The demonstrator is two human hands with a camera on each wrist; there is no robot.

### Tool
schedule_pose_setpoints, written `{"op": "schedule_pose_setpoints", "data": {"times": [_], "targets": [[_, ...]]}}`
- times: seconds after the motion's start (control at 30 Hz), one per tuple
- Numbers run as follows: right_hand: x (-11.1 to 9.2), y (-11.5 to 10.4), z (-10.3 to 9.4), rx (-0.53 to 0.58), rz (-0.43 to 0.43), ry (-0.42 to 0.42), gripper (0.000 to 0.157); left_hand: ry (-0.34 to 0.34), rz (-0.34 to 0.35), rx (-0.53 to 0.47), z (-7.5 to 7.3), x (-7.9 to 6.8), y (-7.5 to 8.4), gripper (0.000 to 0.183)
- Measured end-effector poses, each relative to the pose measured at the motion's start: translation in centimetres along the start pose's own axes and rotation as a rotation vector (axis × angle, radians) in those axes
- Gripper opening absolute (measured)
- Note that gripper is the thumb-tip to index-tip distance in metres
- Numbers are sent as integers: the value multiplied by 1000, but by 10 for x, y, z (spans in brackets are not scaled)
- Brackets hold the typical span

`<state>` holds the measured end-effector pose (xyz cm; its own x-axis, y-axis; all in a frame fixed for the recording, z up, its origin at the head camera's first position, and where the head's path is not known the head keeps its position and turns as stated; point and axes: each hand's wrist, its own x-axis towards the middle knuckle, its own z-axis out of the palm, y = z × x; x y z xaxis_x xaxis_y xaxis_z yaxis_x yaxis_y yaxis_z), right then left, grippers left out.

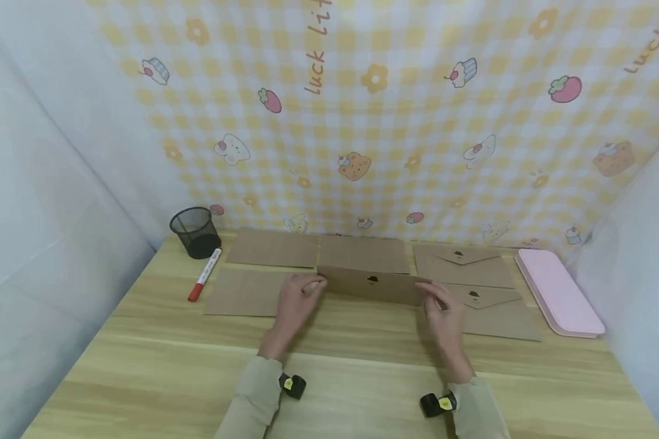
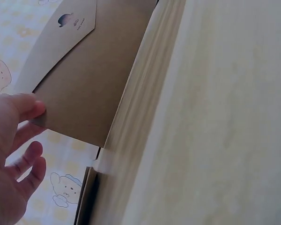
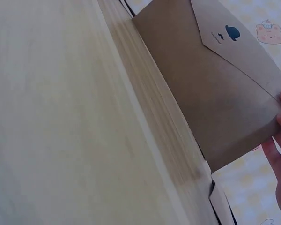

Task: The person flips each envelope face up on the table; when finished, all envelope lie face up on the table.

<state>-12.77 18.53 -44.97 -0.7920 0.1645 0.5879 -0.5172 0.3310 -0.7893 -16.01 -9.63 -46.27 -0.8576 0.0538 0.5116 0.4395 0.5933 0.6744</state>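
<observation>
A brown kraft envelope [image 1: 370,288] with a pointed flap and a small black hat print stands tilted up in the middle of the table. My left hand [image 1: 301,299] pinches its left end between thumb and fingers; in the left wrist view that hand [image 2: 11,145] holds the upper corner. At the other end my right hand [image 1: 443,311] pinches the right corner, also seen in the right wrist view, where the envelope [image 3: 201,84] shows its flap towards me. Its lower edge is at the tabletop.
Three plain-side-up envelopes [image 1: 273,248] lie at left and back. Two flap-side-up envelopes [image 1: 500,317] lie at right, beside a pink case [image 1: 559,291]. A black mesh pen cup [image 1: 196,231] and a red-and-white marker [image 1: 205,274] are at the left. A patterned cloth [image 1: 373,122] hangs behind.
</observation>
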Motion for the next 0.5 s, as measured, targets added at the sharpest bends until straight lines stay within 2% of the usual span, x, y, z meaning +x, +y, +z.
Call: {"op": "schedule_pose_setpoints", "data": {"times": [0.17, 0.27, 0.4, 0.5], "targets": [[0, 15, -4, -3, 38, 2, 28, 10, 89, 22, 2, 0, 3, 21], [1, 15, -5, -50, 53, -35, 38, -5, 146, 39, 1, 1, 4, 24], [3, 12, -6, -113, 91, -121, 52, -25, 152, 27, 0, 1, 6, 22], [4, 12, -6, -116, 114, -151, 54, -37, 126, -9, 0, 1, 7, 17]]}}
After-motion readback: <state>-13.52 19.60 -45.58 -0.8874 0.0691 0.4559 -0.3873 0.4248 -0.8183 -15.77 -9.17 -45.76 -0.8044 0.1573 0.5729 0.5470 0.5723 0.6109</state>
